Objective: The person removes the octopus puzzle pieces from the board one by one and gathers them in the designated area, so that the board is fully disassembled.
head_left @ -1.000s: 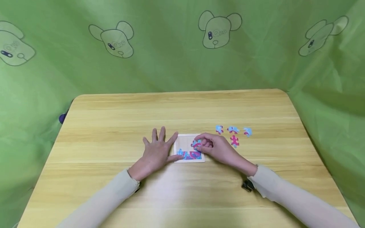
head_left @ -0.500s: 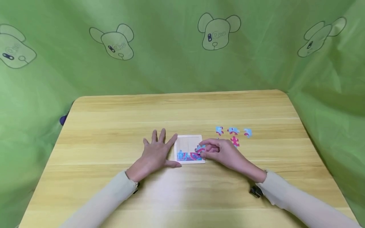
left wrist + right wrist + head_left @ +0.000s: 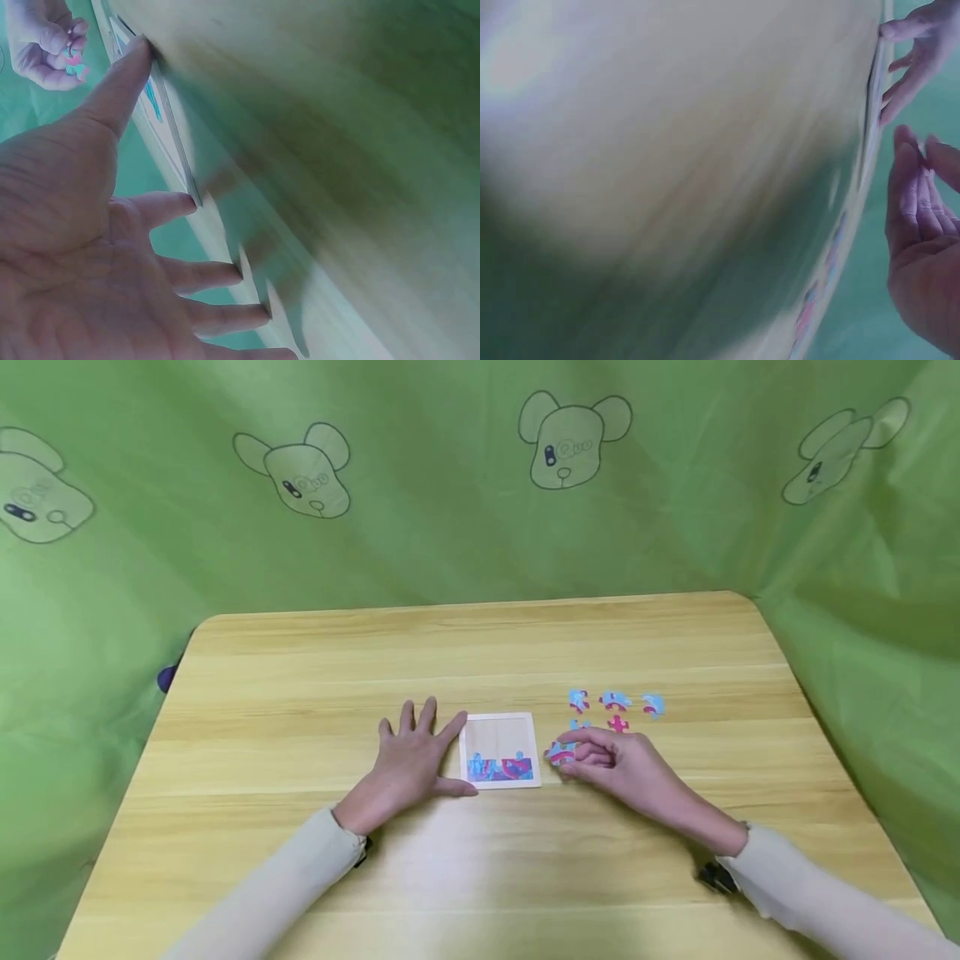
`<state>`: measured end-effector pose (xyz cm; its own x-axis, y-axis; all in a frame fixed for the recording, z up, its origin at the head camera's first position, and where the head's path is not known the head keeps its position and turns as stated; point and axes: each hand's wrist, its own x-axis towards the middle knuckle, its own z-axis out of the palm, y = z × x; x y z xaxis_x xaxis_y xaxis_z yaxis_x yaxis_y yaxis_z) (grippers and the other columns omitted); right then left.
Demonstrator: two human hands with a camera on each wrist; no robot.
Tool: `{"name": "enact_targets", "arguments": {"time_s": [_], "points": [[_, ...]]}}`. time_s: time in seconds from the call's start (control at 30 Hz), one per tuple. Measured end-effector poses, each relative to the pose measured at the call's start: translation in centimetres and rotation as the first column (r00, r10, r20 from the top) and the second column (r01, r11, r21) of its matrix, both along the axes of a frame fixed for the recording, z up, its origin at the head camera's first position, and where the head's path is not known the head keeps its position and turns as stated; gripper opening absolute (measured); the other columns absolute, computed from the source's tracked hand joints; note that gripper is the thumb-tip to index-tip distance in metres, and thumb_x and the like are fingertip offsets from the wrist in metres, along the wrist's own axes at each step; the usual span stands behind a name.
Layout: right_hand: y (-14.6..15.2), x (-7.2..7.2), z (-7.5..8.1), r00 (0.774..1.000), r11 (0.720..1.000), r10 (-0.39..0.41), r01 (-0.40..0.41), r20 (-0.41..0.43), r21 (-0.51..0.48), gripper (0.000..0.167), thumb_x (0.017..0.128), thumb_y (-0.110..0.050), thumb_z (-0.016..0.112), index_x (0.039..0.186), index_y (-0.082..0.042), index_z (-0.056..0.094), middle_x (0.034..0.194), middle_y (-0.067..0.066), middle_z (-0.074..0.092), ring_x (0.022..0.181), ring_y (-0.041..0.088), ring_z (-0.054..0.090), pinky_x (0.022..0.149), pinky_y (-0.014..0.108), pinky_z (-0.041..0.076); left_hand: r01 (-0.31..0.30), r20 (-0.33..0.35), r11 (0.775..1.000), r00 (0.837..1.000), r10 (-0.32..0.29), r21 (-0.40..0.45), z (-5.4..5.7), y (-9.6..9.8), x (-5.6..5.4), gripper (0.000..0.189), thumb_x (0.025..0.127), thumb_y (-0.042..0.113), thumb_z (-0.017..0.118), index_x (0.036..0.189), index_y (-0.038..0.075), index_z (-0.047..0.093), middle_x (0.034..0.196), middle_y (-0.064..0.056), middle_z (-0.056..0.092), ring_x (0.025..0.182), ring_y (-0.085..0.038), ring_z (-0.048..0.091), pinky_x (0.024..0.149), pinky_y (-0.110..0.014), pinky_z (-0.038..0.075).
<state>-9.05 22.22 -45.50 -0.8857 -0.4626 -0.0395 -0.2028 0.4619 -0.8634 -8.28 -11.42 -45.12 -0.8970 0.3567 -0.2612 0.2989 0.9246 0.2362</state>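
Note:
A small square wooden puzzle tray [image 3: 500,717] lies mid-table, its bottom row filled with joined blue, pink and purple pieces [image 3: 498,769]. Its upper part shows bare wood. My left hand [image 3: 407,768] spreads its fingers at the tray's left side, index fingertip at the upper left corner and thumb at the lower left; the left wrist view shows the thumb [image 3: 120,86] touching the edge. To the right of the tray, my right hand [image 3: 628,770] pinches a blue and pink jigsaw piece [image 3: 560,753] between thumb and index finger, apart from the tray.
Several loose jigsaw pieces lie beyond my right hand, among them a pink one [image 3: 618,724] and a blue one [image 3: 654,705]. The wooden table [image 3: 300,677] has rounded far corners. Green cloth [image 3: 450,510] with bear-like heads hangs around it.
My right hand has carried the pinched piece rightward from over the tray to beside it. My left thumb has slid off the placed pieces to the tray's lower left corner.

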Motion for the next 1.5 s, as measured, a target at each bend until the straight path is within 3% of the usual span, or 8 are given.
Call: {"name": "enact_targets", "arguments": {"time_s": [0.2,0.37,0.47,0.67,1.0,1.2,1.5], "points": [[2.8,-0.2,-0.3,0.991,0.998,-0.043,0.048,-0.126,0.038,0.038,0.09,-0.009,0.091,0.126,-0.011,0.08,0.093,-0.007,0.076,0.08,0.015,0.073,0.072,0.025,0.061,-0.001,-0.001,1.0,1.0,0.001,-0.024,-0.1,-0.1,-0.1,0.114,0.084,0.078,0.079,0.174,0.026,0.033,0.174,-0.03,0.024,0.155,-0.062,0.023,0.112,-0.084,0.029],[5.0,-0.5,-0.5,0.963,0.993,-0.034,0.062,-0.267,0.099,0.037,0.087,-0.005,0.093,0.122,-0.009,0.081,0.093,-0.007,0.069,0.082,0.012,0.065,0.072,0.022,0.058,-0.002,0.003,1.0,1.0,0.003,-0.027,0.0,-0.1,-0.1,0.114,0.084,0.078,0.078,0.174,0.026,0.032,0.174,-0.03,0.023,0.156,-0.062,0.022,0.112,-0.084,0.029],[6.2,-0.8,-0.6,0.951,0.99,-0.045,0.083,-0.306,0.113,0.036,0.089,-0.003,0.091,0.123,-0.009,0.08,0.095,-0.007,0.067,0.084,0.011,0.064,0.074,0.019,0.056,-0.007,0.005,1.0,1.0,0.007,-0.022,0.1,-0.2,-0.1,0.114,0.084,0.077,0.079,0.174,0.026,0.032,0.174,-0.031,0.022,0.155,-0.062,0.022,0.112,-0.084,0.028],[8.8,-0.8,-0.8,0.949,0.985,-0.088,0.129,-0.303,0.119,0.035,0.094,-0.001,0.086,0.127,-0.011,0.078,0.097,-0.003,0.065,0.085,0.012,0.063,0.076,0.016,0.055,-0.004,-0.001,1.0,1.0,0.003,-0.019,0.1,-0.2,0.0,0.114,0.085,0.077,0.078,0.174,0.026,0.032,0.174,-0.031,0.022,0.155,-0.062,0.022,0.112,-0.084,0.028],[11.7,-1.4,-2.1,0.948,0.968,-0.144,0.194,-0.283,0.159,0.032,0.098,-0.005,0.083,0.129,-0.009,0.077,0.095,0.0,0.065,0.081,0.014,0.059,0.068,0.016,0.05,0.005,0.002,1.0,1.0,-0.005,-0.019,0.0,-0.1,0.1,0.114,0.085,0.078,0.078,0.175,0.025,0.032,0.174,-0.031,0.023,0.155,-0.062,0.023,0.111,-0.083,0.031],[12.7,-2.0,-2.3,0.941,0.961,-0.085,0.164,-0.328,0.222,0.034,0.094,-0.007,0.088,0.126,-0.015,0.081,0.096,-0.006,0.066,0.083,0.011,0.059,0.07,0.016,0.048,0.008,-0.004,1.0,1.0,-0.008,-0.018,-0.1,-0.1,0.1,0.114,0.085,0.077,0.078,0.174,0.025,0.032,0.174,-0.031,0.023,0.155,-0.062,0.023,0.111,-0.082,0.032],[13.0,-2.7,-2.5,0.923,0.954,0.011,0.106,-0.385,0.281,0.035,0.093,-0.004,0.088,0.127,-0.006,0.079,0.099,-0.002,0.06,0.085,0.01,0.053,0.07,0.016,0.046,0.012,-0.002,1.0,1.0,-0.012,-0.021,-0.1,0.0,0.1,0.113,0.085,0.078,0.077,0.175,0.025,0.032,0.174,-0.031,0.023,0.155,-0.062,0.023,0.111,-0.081,0.033]]}}
